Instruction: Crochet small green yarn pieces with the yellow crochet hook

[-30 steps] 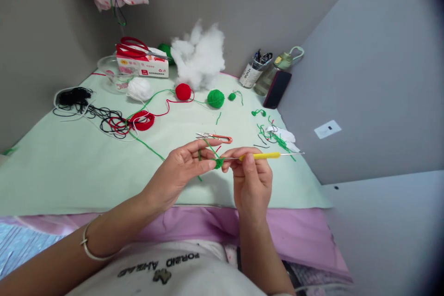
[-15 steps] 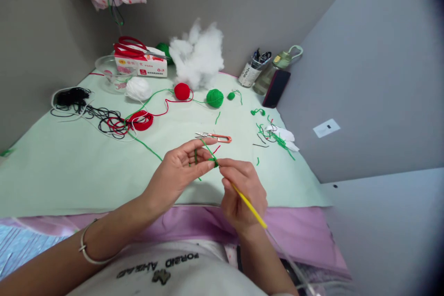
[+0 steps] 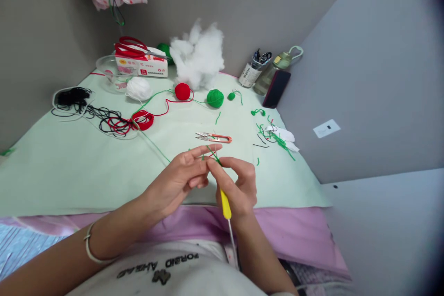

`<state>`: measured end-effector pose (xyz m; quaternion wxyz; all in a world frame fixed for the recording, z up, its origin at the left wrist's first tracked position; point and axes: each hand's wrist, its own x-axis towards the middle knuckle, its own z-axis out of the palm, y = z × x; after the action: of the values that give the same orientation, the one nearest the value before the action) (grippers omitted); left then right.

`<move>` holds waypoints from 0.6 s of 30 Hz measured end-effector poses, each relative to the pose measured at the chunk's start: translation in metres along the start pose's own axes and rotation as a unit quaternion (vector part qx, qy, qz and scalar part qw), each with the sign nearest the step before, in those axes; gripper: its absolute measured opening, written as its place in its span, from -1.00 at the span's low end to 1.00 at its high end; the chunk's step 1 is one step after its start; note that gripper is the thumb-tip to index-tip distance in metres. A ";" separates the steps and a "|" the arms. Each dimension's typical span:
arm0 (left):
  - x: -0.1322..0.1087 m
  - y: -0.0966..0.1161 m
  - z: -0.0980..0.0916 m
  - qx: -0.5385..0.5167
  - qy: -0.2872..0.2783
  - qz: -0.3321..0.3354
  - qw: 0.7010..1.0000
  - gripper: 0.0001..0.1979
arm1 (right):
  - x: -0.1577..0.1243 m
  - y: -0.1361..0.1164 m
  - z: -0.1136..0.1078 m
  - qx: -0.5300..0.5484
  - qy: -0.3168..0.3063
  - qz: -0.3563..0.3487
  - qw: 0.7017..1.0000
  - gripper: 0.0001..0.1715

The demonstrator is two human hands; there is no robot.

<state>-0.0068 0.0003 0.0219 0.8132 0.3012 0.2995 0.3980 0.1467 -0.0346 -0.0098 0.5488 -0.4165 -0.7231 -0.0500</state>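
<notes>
My right hand [image 3: 237, 185] is closed around a crochet hook [image 3: 225, 203] with a yellow handle, its thin tip up among green strands. My left hand [image 3: 185, 169] has its index finger stretched out with green yarn [image 3: 212, 151] over it, while the thumb meets the work at the right fingertips. The small green piece between the hands is mostly hidden by fingers. From the left hand the green strand runs back across the table toward the red yarn coil [image 3: 143, 121]. Just beyond the fingers lie orange thread snips [image 3: 222, 138].
Green [image 3: 215, 98], red [image 3: 182, 91] and white yarn balls [image 3: 138, 88] lie behind the hands, before white stuffing [image 3: 197, 55]. Tangled black yarn [image 3: 74, 98] is at left. Yarn scraps [image 3: 280, 141], a phone [image 3: 276, 89], bottle [image 3: 265, 81] and pen cup [image 3: 250, 74] stand or lie at right.
The crochet hook has swung more upright, its handle end moving left. My right hand has shifted left, its thumb now near the left thumb. The strand on the table has moved slightly.
</notes>
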 end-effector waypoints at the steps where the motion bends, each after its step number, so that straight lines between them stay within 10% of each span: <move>1: 0.001 0.001 -0.001 -0.027 -0.009 -0.018 0.999 -0.67 | 0.001 -0.001 0.000 0.032 0.006 0.029 0.999 -0.55; 8: 0.002 0.007 -0.001 0.015 -0.017 0.040 0.999 -0.72 | 0.019 -0.009 0.000 0.305 0.069 0.262 0.913 -0.73; 18: 0.005 -0.001 0.001 0.012 -0.001 0.037 0.999 -0.68 | 0.005 -0.005 0.002 0.042 0.010 0.073 0.996 -0.60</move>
<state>-0.0030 0.0033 0.0205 0.7946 0.3219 0.2921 0.4239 0.1416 -0.0337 -0.0050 0.5752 -0.4444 -0.6866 0.0168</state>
